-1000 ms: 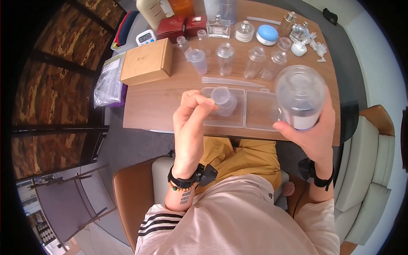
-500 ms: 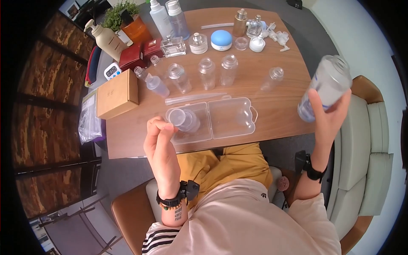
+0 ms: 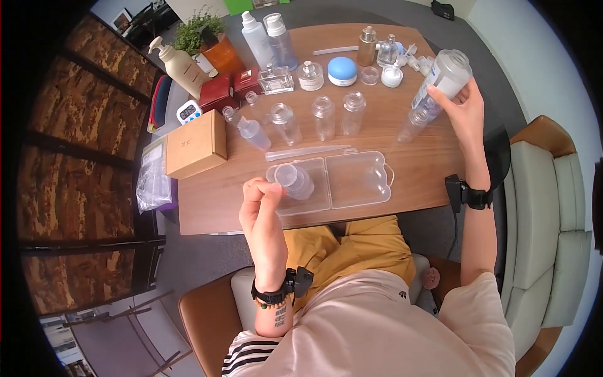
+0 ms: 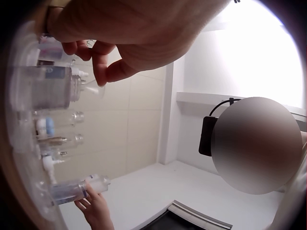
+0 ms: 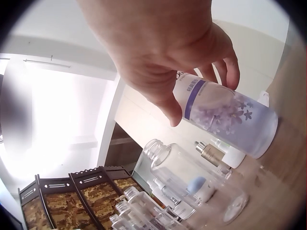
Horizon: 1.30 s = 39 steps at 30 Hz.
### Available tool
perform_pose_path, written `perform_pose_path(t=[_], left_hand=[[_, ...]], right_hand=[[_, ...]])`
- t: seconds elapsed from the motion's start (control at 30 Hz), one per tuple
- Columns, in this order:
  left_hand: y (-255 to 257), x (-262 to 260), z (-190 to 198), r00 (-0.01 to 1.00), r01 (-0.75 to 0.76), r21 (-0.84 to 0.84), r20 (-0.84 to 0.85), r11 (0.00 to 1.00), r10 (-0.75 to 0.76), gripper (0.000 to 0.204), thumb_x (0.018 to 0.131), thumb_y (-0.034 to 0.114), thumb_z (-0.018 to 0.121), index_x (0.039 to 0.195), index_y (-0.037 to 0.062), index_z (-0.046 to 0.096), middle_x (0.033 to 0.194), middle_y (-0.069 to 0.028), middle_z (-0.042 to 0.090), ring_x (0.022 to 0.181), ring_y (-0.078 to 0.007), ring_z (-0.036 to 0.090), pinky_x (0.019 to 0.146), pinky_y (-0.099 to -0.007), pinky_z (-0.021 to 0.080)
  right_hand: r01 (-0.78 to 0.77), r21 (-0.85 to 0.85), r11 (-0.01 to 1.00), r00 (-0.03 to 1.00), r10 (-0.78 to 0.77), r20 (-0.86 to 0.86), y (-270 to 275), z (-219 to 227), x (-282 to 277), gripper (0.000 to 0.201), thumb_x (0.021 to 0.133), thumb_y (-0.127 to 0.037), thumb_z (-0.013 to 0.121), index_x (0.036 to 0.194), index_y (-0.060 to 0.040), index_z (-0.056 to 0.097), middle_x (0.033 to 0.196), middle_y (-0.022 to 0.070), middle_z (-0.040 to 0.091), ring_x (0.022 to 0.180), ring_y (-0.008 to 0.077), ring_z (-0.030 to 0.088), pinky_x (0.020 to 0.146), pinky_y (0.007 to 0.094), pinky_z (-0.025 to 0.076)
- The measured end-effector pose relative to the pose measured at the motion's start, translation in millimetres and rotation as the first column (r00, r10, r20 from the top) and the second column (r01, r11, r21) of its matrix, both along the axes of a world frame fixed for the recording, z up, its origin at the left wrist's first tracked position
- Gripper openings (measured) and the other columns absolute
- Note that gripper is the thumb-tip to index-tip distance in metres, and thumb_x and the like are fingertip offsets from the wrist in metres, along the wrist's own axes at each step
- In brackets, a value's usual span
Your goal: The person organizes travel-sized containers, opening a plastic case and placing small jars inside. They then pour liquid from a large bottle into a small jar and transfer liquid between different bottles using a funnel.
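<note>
My left hand (image 3: 264,217) pinches the rim of a small clear funnel (image 3: 286,175) between thumb and finger. In the left wrist view the funnel (image 4: 94,88) sits at the mouth of a clear bottle (image 4: 53,88). That bottle (image 3: 303,185) stands over the left half of an open clear plastic case (image 3: 358,182). At the table's right side my right hand (image 3: 468,116) grips a large, uncapped bottle (image 3: 447,75) round its upper part. Purple flowers show on this bottle (image 5: 225,115) in the right wrist view, its base close to the tabletop; exact contact cannot be told.
A small clear bottle (image 3: 412,125) stands beside the large one. Several clear bottles (image 3: 323,119) line the middle, behind a clear strip (image 3: 308,152). Perfume bottles (image 3: 310,76) and a blue-lidded jar (image 3: 342,72) are farther back. A cardboard box (image 3: 196,144) lies left.
My right hand has carried the large bottle from near the case to the back right side of the table, beside the small bottle. My left hand keeps its pinch on the funnel.
</note>
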<state>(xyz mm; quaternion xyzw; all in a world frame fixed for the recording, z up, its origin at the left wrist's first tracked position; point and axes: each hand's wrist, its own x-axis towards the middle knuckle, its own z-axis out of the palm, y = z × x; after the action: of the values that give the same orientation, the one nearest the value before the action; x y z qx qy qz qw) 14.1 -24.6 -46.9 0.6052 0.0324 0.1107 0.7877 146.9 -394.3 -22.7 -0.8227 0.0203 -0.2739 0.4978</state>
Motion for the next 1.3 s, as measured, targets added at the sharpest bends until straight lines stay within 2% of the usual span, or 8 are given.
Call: perform_pose_path(t=[0.3, 0.47, 0.57, 0.67, 0.7, 0.73, 0.83, 1.3], left_hand=[[3, 0, 1, 0.999, 0.003, 0.028, -0.035, 1.000, -0.002, 0.016, 0.104, 0.016, 0.065, 0.092, 0.0059, 0.063, 0.105, 0.0009, 0.055, 0.106, -0.0120, 0.047, 0.102, -0.0290, 0.030], [6, 0, -2, 1.000, 0.009, 0.011, -0.019, 1.000, -0.009, 0.013, 0.104, 0.014, 0.064, 0.093, 0.0064, 0.062, 0.106, 0.0010, 0.054, 0.106, -0.0123, 0.048, 0.103, -0.0292, 0.031], [4, 0, -2, 1.000, 0.019, -0.032, -0.014, 0.999, -0.019, 0.011, 0.103, 0.012, 0.063, 0.094, 0.0067, 0.062, 0.106, 0.0010, 0.054, 0.106, -0.0125, 0.048, 0.102, -0.0293, 0.031], [0, -2, -1, 1.000, 0.010, -0.003, -0.014, 1.000, -0.010, 0.010, 0.103, 0.012, 0.061, 0.095, 0.0067, 0.062, 0.106, 0.0008, 0.054, 0.104, -0.0125, 0.047, 0.100, -0.0291, 0.032], [-2, -2, -1, 1.000, 0.024, 0.001, -0.020, 1.000, -0.024, 0.010, 0.103, 0.012, 0.061, 0.095, 0.0067, 0.062, 0.106, 0.0008, 0.054, 0.104, -0.0125, 0.047, 0.100, -0.0291, 0.032], [-5, -2, -1, 1.000, 0.023, -0.016, -0.009, 1.000, -0.024, 0.010, 0.103, 0.011, 0.061, 0.095, 0.0068, 0.062, 0.105, 0.0007, 0.053, 0.103, -0.0125, 0.046, 0.099, -0.0289, 0.031], [-8, -2, 0, 0.999, 0.032, -0.028, 0.003, 0.999, -0.032, 0.010, 0.103, 0.011, 0.060, 0.094, 0.0068, 0.061, 0.105, 0.0007, 0.053, 0.101, -0.0123, 0.045, 0.098, -0.0286, 0.031], [-5, -2, -6, 1.000, -0.003, -0.035, -0.007, 0.999, 0.003, 0.011, 0.102, 0.013, 0.062, 0.094, 0.0054, 0.062, 0.104, 0.0001, 0.059, 0.098, -0.0112, 0.045, 0.095, -0.0278, 0.032]], right_hand=[[-0.075, 0.052, 0.996, 0.997, 0.077, -0.028, -2, -10, 9, 0.073, 0.081, -0.030, 0.095, 0.136, 0.0049, 0.061, 0.133, 0.0203, 0.071, 0.121, 0.0252, 0.070, 0.102, 0.0383, 0.056], [0.192, -0.017, 0.981, 0.962, -0.185, 0.200, 7, 2, -16, 0.066, 0.093, -0.025, 0.086, 0.144, 0.0026, 0.054, 0.133, 0.0182, 0.066, 0.111, 0.0205, 0.068, 0.094, 0.0333, 0.055], [-0.039, -0.009, 0.999, 0.959, 0.040, 0.282, 39, 43, -68, 0.031, 0.103, -0.004, 0.066, 0.134, 0.0022, 0.063, 0.106, 0.0028, 0.065, 0.095, 0.0088, 0.059, 0.086, 0.0231, 0.048], [-0.360, 0.022, 0.933, 0.864, 0.324, 0.385, 95, 68, -126, 0.030, 0.093, -0.007, 0.075, 0.121, 0.0006, 0.071, 0.101, 0.0039, 0.069, 0.083, 0.0129, 0.060, 0.076, 0.0262, 0.048], [-0.557, -0.096, 0.825, 0.732, 0.542, 0.413, 102, 69, -134, 0.038, 0.090, -0.008, 0.078, 0.126, -0.0021, 0.068, 0.084, 0.0054, 0.061, 0.070, 0.0158, 0.049, 0.059, 0.0290, 0.036], [-0.546, -0.089, 0.833, 0.741, 0.530, 0.412, 111, 76, -143, 0.038, 0.090, -0.008, 0.078, 0.126, -0.0021, 0.068, 0.084, 0.0054, 0.061, 0.070, 0.0158, 0.049, 0.059, 0.0290, 0.036], [-0.716, 0.012, 0.698, 0.694, 0.710, 0.120, 136, 107, -164, 0.027, 0.076, -0.020, 0.094, 0.077, -0.0069, 0.071, 0.069, 0.0028, 0.063, 0.051, 0.0169, 0.048, 0.046, 0.0310, 0.029], [-0.679, -0.166, 0.716, 0.592, 0.667, 0.453, 129, 93, -158, 0.031, 0.074, -0.011, 0.084, 0.104, -0.0181, 0.077, 0.076, 0.0033, 0.060, 0.055, 0.0155, 0.045, 0.048, 0.0293, 0.030]])
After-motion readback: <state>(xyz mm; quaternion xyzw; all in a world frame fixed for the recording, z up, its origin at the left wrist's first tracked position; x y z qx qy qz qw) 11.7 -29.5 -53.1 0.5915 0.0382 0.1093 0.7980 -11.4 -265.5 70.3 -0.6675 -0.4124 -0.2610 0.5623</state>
